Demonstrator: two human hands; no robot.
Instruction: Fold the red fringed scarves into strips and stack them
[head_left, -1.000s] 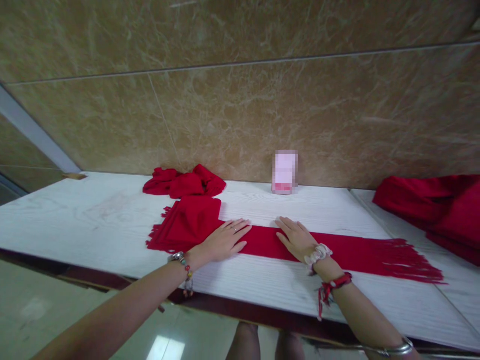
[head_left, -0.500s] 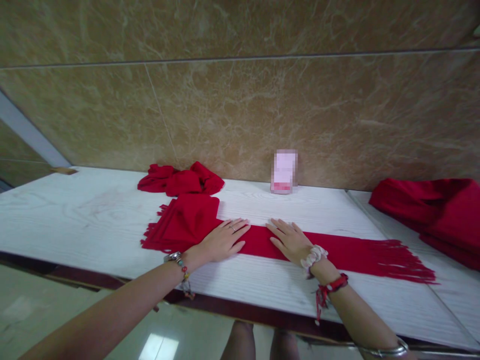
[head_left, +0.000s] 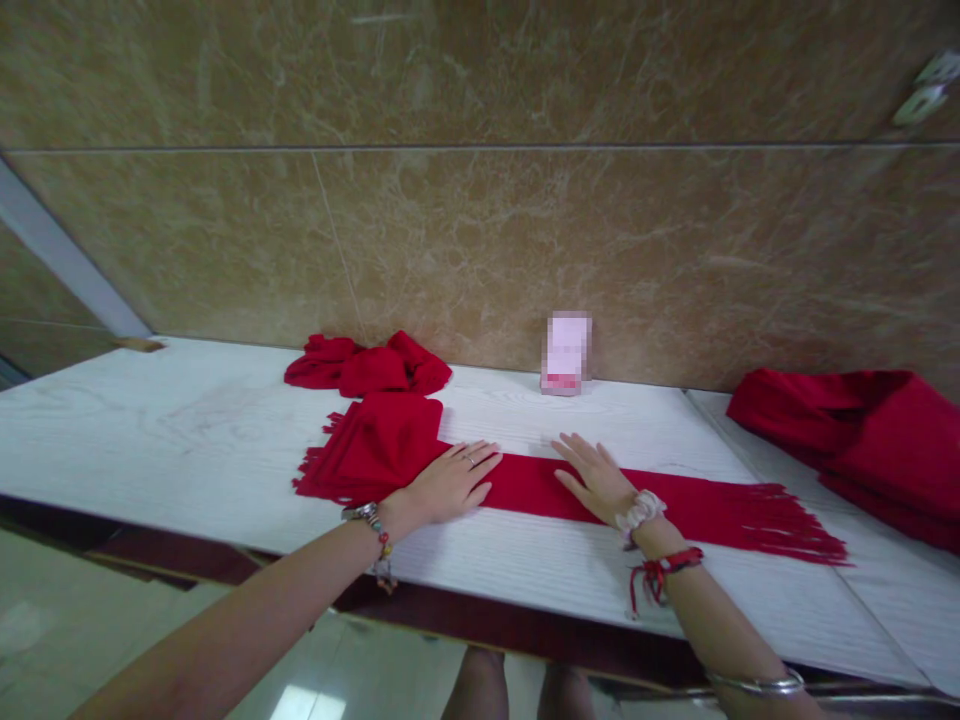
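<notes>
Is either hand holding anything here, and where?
Nothing is gripped: the left hand and right hand lie flat, fingers spread, on the red scarf.

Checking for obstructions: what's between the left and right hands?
Only a flat stretch of the red fringed cloth, with nothing seen on top, running between left hand and right hand across the white tabletop. Shows in the head view.
</notes>
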